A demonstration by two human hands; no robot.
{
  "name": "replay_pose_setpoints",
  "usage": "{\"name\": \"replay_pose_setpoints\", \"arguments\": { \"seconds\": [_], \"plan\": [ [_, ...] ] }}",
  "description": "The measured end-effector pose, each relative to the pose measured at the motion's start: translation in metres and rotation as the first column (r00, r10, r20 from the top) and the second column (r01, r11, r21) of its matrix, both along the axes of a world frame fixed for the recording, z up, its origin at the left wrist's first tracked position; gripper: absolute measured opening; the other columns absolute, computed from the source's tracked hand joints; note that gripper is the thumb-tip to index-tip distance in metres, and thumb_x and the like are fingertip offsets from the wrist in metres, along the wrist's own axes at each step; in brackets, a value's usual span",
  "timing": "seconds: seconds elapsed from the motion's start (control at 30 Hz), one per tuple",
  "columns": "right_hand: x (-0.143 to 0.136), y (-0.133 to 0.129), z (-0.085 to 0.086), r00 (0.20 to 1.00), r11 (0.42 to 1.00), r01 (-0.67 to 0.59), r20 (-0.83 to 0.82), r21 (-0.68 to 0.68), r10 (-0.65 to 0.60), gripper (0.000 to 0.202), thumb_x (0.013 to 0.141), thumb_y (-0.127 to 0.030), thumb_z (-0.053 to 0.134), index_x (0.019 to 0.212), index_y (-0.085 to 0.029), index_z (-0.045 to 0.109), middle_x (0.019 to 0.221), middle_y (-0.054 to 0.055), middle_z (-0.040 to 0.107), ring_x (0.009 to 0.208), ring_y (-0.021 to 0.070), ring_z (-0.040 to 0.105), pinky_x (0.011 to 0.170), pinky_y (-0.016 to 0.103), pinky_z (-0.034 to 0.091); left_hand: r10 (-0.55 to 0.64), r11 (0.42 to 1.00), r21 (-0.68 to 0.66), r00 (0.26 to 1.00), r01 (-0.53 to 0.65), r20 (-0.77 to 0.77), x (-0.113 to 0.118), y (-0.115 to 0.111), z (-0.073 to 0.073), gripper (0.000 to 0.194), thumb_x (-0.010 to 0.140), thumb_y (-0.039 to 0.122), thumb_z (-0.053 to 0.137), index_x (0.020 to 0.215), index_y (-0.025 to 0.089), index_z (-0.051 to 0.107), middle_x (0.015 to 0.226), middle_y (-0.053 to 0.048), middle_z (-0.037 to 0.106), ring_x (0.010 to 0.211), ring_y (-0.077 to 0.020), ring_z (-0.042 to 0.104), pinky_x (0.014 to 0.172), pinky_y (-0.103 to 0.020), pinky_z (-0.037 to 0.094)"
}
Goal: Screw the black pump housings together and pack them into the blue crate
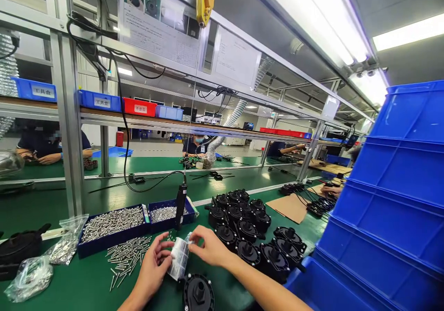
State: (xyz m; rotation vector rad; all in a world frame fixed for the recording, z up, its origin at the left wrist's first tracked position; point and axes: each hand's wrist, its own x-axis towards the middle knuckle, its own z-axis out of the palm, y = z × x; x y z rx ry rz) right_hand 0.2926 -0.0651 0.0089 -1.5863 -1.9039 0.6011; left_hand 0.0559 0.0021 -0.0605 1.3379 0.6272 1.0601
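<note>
A white, shiny roll-like piece with faint rectangular print, perhaps a roll of labels (179,258), stands tilted between my hands. My left hand (156,262) has its fingers curled and its thumb against the roll's left side. At the upper right edge of the roll, my right hand (208,246) pinches a small, pale bluish, film-like bit (188,238). Just below the roll lies a round black plastic housing (198,292) with a central spout and screws in its rim. A black electric screwdriver (181,205) hangs upright beyond my hands.
Loose long screws (128,258) lie left of my left hand. Behind them stand a blue bin of screws (83,248) and a smaller blue bin of nuts (189,218). Several black housings (248,230) cover the right side. Stacked blue crates (391,209) rise at far right. Plastic bags (33,278) lie left.
</note>
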Motion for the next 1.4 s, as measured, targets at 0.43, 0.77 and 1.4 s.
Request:
{"name": "replay_pose_setpoints", "arguments": {
  "seconds": [0.43, 0.77, 1.4],
  "plan": [
    [0.001, 0.006, -0.033, 0.987, 0.978, 0.113, -0.095, -0.175, -0.131, 0.093, 0.069, -0.037, 0.099, 0.15, -0.019, 0.057, 0.118, 0.012, 0.075, 0.106, 0.0298, 0.074, 0.094, 0.042, 0.061, 0.087, 0.98, 0.182, 0.996, -0.085, -0.003, 0.001, -0.008, 0.007, 0.063, 0.085, 0.06, 0.084, 0.132, 0.02, 0.071, 0.124, -0.017, 0.08, 0.113, -0.0316, 0.078, 0.1, -0.044, 0.065],
    [-0.018, 0.002, -0.001, 0.996, 0.976, -0.086, -0.005, 0.202, 0.089, 0.028, 0.084, -0.024, 0.091, 0.109, -0.024, 0.08, 0.114, 0.007, 0.078, 0.122, 0.0288, 0.067, 0.112, 0.043, 0.051, 0.067, 0.993, 0.095, 0.994, -0.075, 0.092, 0.006, -0.013, 0.009, 0.064, 0.081, 0.058, 0.089, 0.128, 0.019, 0.07, 0.12, -0.016, 0.08, 0.101, -0.0284, 0.08, 0.097, -0.043, 0.066],
    [-0.034, 0.005, -0.013, 0.985, 0.981, 0.112, -0.147, 0.159, -0.089, 0.013, 0.084, -0.018, 0.087, 0.095, -0.022, 0.085, 0.106, 0.008, 0.079, 0.113, 0.0282, 0.072, 0.103, 0.04, 0.057, 0.099, 0.995, 0.021, 0.995, -0.1, 0.033, 0.005, -0.013, 0.006, 0.07, 0.076, 0.064, 0.09, 0.125, 0.02, 0.069, 0.104, -0.01, 0.083, 0.102, -0.0286, 0.08, 0.092, -0.038, 0.066]
  ]
}}
